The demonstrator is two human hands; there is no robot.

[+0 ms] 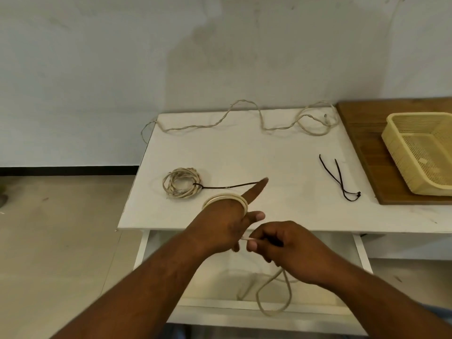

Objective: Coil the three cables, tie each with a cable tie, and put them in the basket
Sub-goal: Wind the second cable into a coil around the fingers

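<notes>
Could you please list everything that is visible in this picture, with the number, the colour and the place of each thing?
coiled cable: one, beige, left part of the table, tied.
cable tie: one, black, round the coiled cable, tail lying to the right.
loose cable: one, beige, uncoiled along the table's far edge.
third cable: one, beige, partly wound round the left hand, rest hanging over the drawer.
spare cable ties: two, black, right part of the table.
basket: one, pale yellow, on the wooden board.
wooden board: one, brown, right of the table.
table: one, white.
drawer: one, white, pulled out under the table.
left hand: fingers straight, third cable round it.
right hand: pinches the third cable.
</notes>
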